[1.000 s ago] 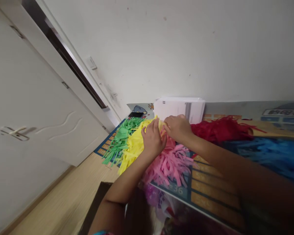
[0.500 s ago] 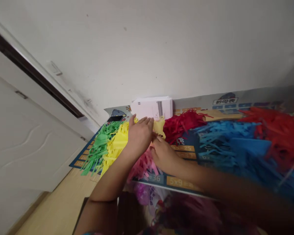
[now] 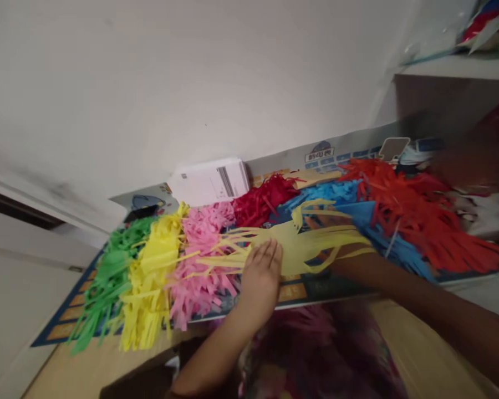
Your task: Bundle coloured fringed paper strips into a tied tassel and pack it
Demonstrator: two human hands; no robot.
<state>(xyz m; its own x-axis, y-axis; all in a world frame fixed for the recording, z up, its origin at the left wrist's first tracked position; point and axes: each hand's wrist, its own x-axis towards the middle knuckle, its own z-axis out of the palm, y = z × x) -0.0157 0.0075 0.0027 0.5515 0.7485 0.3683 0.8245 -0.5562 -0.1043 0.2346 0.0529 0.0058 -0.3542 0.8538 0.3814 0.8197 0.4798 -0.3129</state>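
A pale yellow fringed paper [image 3: 293, 241] stretches across the middle, with a solid centre and cut strips trailing to both sides. My left hand [image 3: 261, 271] is closed over the left part of that centre, fingers together on top and the thumb hidden. Strips of the same paper cover my right hand [image 3: 333, 249], whose fingers I cannot make out. Left of my hands lie pink fringed paper [image 3: 202, 282], bright yellow fringed paper [image 3: 152, 277] and green fringed paper [image 3: 114, 263]. Dark red fringed paper [image 3: 264, 199] lies just behind the pale yellow one.
Blue fringed paper [image 3: 330, 192] and orange-red fringed paper [image 3: 416, 210] lie to the right. A stack of white cards [image 3: 208, 183] leans against the wall. Everything rests on a printed board [image 3: 62, 316]. A shelf [image 3: 461, 67] juts out at upper right, and a door [image 3: 16, 282] stands at left.
My hands have moved apart from their overlapped position, and the pale yellow paper is now spread out between them. The pink paper shows more fully. The view has shifted toward the right.
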